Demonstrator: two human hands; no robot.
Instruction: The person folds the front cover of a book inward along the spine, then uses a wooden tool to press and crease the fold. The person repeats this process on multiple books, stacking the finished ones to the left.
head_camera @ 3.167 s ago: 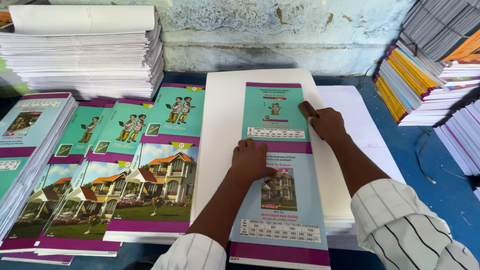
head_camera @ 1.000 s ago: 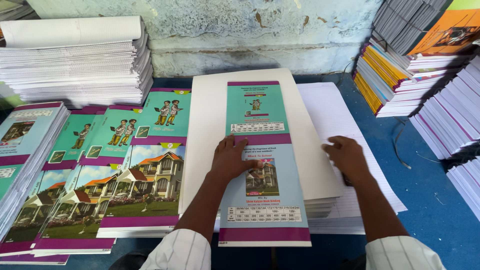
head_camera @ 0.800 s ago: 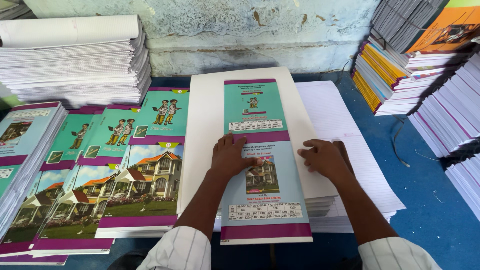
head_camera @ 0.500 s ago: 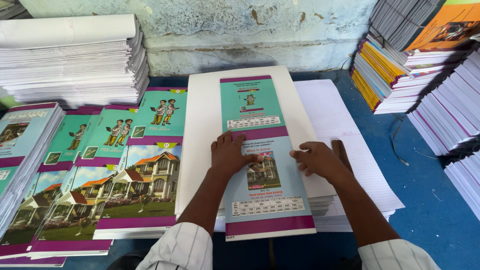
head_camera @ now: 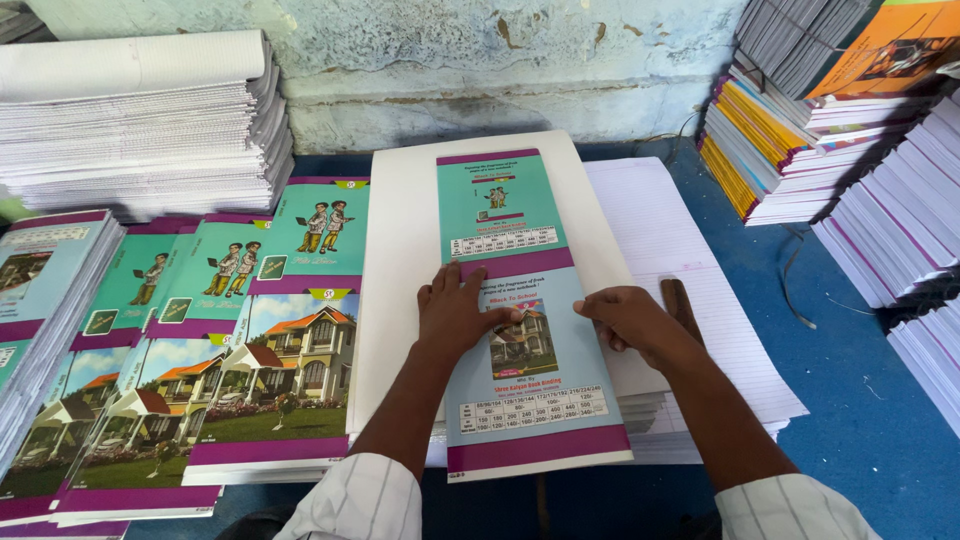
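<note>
A teal and purple printed cover sheet with a house picture lies lengthwise on a white board, on top of a stack of ruled paper. My left hand presses flat on the cover's middle, fingers spread. My right hand rests at the cover's right edge, fingers curled over the edge of the stack. A dark flat tool lies under my right wrist on the ruled paper.
Overlapping printed covers fan out on the left. A tall pile of white sheets stands at the back left. Stacks of bound notebooks fill the right side. The surface is blue.
My right hand moved left from the ruled paper onto the cover's right edge. The cover shifted slightly and my left hand stayed pressed on it.
</note>
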